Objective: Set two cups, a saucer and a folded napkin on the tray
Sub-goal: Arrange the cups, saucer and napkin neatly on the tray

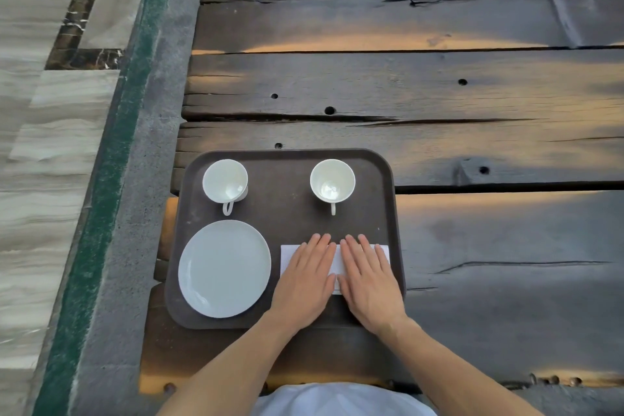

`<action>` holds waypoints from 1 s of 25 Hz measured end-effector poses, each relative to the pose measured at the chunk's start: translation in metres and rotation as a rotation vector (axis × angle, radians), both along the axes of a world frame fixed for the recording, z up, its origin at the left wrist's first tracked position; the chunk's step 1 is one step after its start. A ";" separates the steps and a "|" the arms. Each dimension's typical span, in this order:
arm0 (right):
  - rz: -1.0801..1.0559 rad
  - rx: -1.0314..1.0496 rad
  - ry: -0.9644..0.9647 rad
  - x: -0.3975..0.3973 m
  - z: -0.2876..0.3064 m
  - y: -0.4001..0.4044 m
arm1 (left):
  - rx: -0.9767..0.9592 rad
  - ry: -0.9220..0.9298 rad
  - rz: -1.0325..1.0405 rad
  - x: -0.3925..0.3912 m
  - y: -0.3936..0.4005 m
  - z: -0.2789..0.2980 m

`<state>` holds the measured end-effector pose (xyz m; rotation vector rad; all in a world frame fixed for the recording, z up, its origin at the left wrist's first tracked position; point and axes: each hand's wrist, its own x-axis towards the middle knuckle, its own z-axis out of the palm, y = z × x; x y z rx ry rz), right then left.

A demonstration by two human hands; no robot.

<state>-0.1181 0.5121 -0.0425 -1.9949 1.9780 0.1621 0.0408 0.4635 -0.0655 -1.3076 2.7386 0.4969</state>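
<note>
On the dark brown tray (388,179), two white teacups (225,181) (332,181) stand along the far edge, handles toward the person, with the saucer (224,268) near left. The left hand (305,275) and right hand (369,275) lie flat, fingers spread, gripping nothing, pressing the folded white napkin (336,260) at near right, likely to flatten it. The tray rests on a planked wooden surface (472,94).

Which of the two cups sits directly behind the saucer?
The left cup. It stands in the tray's far-left corner behind the saucer; the right cup stands behind the napkin.
</note>
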 end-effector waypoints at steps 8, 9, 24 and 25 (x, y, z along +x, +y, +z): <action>-0.007 0.101 0.054 -0.014 -0.035 -0.004 | 0.078 -0.106 0.040 -0.003 0.000 -0.026; -0.008 0.110 0.044 -0.017 -0.037 -0.003 | 0.083 -0.106 0.040 -0.002 -0.002 -0.029; -0.002 0.126 0.071 -0.019 -0.041 -0.008 | 0.041 -0.163 0.093 0.000 -0.012 -0.035; 0.008 0.113 0.075 -0.019 -0.040 -0.011 | 0.034 -0.171 0.099 0.000 -0.013 -0.031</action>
